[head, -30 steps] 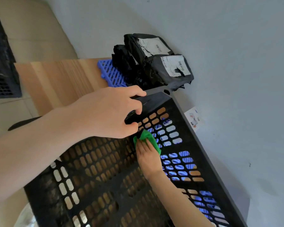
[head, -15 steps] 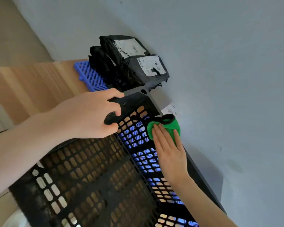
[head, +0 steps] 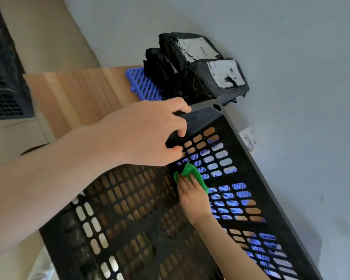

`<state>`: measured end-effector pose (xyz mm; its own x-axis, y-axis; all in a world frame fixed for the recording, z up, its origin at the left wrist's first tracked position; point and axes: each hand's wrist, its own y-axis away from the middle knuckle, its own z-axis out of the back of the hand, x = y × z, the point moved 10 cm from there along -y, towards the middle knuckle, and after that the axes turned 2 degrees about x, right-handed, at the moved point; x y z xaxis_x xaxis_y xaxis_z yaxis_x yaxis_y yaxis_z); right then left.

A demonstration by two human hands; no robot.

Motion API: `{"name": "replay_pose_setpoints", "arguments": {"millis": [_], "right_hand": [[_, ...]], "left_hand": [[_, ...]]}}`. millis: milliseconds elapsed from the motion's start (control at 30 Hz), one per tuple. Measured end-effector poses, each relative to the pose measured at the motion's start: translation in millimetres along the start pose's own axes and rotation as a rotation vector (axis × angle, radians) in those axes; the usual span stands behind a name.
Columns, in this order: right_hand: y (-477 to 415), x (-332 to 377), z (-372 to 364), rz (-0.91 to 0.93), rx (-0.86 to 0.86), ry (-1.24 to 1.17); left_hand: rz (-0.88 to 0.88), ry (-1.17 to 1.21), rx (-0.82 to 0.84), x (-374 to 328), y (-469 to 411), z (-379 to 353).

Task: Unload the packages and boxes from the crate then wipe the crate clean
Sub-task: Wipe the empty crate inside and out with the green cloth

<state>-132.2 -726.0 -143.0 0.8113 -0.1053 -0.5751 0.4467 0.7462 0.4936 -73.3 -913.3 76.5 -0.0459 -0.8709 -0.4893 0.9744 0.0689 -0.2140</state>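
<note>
Nearest the camera, the black lattice crate (head: 205, 119) fills the lower view, and no package or box shows in the part of it that can be seen, so the unloading looks finished and the job is in its wiping stage. The right hand (head: 192, 196) reaches down inside, fingers laid fairly straight and pressing a bunched green cloth (head: 190, 174) against the perforated inside face near a corner. The left hand (head: 150, 134) curls over the crate's top edge at that corner, thumb on the inner side, steadying it. How much of the inside has been gone over cannot be told; dull, smudged patches on the near lattice suggest a good deal is left, along with the outside. The crate sits on a pale wooden desk (head: 79, 93); whether it is flat or tipped is unclear. Just beyond its far corner the black packages (head: 200, 67), with torn white labels, are stacked on a blue plastic grid (head: 143, 83) against a plain grey-blue wall (head: 271, 37). A small printed card (head: 249, 140) lies between crate and wall. To the far left, past the desk edge, is beige floor (head: 38, 27) and a dark lattice panel (head: 2, 81).
</note>
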Motion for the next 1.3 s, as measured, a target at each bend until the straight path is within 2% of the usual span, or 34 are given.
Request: {"name": "replay_pose_setpoints", "arguments": {"millis": [100,267,433,600,733,833,900,1067,1167,1300], "right_hand": [[15.6,-16.6,22.9,-0.044,-0.051,-0.032],[73.1,-75.0,83.3,-0.231,-0.287,-0.17],[116.9,-113.0,98.1,-0.407,-0.359,-0.203],[84.8,-75.6,61.9,-0.295,-0.278,-0.189],[38.5,-29.0,29.2,-0.155,-0.137,-0.122],[12.1,-3.8,5.7,-0.022,-0.018,-0.02],[12.6,-7.9,5.9,-0.034,0.004,-0.032],[74.0,-58.8,56.4,-0.179,-0.198,-0.138],[119.0,-97.1,82.7,-0.326,-0.343,-0.162],[146.5,-118.3,94.2,-0.473,-0.424,-0.144]], "left_hand": [[0.009,0.017,0.0,0.3,1.1,1.8],[-0.001,0.028,-0.002,-2.0,3.2,1.2],[-0.077,-0.014,-0.045,-8.6,6.9,2.5],[-0.137,-0.108,-0.101,-18.5,-3.6,11.4],[-0.229,-0.156,-0.156,-35.5,-21.9,14.0],[-0.323,-0.186,-0.144,-54.2,-39.3,-2.9],[-0.359,-0.238,-0.127,-64.8,-49.6,-20.5],[-0.329,-0.355,-0.134,-59.0,-56.4,-45.1],[-0.334,-0.343,-0.146,-57.7,-57.4,-44.7],[-0.325,-0.333,-0.154,-59.6,-61.2,-44.7]]}}
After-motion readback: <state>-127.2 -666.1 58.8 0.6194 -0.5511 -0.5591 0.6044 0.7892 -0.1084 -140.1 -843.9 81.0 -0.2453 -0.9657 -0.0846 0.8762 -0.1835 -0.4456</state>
